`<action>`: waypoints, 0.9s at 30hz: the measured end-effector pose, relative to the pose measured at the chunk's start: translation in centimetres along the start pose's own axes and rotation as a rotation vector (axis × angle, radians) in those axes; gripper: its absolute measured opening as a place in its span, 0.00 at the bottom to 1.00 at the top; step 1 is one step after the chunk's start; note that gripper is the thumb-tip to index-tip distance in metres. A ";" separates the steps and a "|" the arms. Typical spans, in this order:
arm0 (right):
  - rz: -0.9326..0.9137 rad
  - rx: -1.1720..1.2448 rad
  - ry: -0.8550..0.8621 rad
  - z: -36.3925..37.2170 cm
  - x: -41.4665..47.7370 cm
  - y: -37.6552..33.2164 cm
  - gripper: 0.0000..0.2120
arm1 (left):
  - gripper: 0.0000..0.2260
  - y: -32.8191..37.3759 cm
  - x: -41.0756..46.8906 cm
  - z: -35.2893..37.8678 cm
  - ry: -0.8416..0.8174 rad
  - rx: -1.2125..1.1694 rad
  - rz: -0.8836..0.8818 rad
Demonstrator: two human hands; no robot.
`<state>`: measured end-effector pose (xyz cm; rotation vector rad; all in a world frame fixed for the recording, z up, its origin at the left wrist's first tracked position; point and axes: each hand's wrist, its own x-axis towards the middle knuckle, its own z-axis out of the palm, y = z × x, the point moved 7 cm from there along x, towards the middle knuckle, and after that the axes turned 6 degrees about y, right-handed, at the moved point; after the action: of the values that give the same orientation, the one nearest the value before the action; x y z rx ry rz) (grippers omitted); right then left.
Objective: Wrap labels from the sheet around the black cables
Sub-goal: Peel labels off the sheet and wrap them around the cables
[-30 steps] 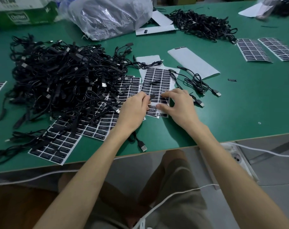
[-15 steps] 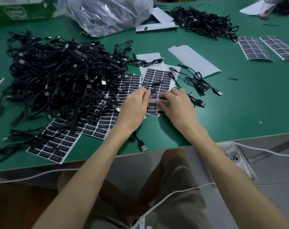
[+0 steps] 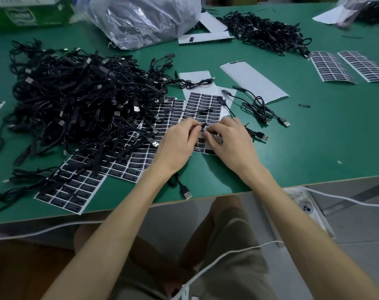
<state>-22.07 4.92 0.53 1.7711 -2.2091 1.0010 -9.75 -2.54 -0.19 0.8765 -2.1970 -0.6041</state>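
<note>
- We have the left hand (image 3: 177,146) and right hand (image 3: 231,144) at frame centre, fingers curled, both pinching a thin black cable (image 3: 203,126) above the white sheet of black rectangular labels (image 3: 202,105).
- If our pinch slips, the wrap likely goes on crooked.
- The tangled heap of black cables (image 3: 76,100), centre left, could snag and drag that sheet.

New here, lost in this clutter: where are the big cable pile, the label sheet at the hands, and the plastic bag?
big cable pile (image 3: 76,100): head view, middle of the tangle.
label sheet (image 3: 192,102): head view, upper printed rows.
plastic bag (image 3: 145,20): head view, crumpled front.
</note>
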 end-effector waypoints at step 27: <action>0.432 0.745 0.075 -1.2 -0.2 4.0 0.08 | 0.10 0.0 -0.2 0.1 -0.004 -0.066 0.013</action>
<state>-25.97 6.07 -0.29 1.4156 -2.3986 2.1677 -9.75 -2.38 -0.27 0.8267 -2.1722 -0.6687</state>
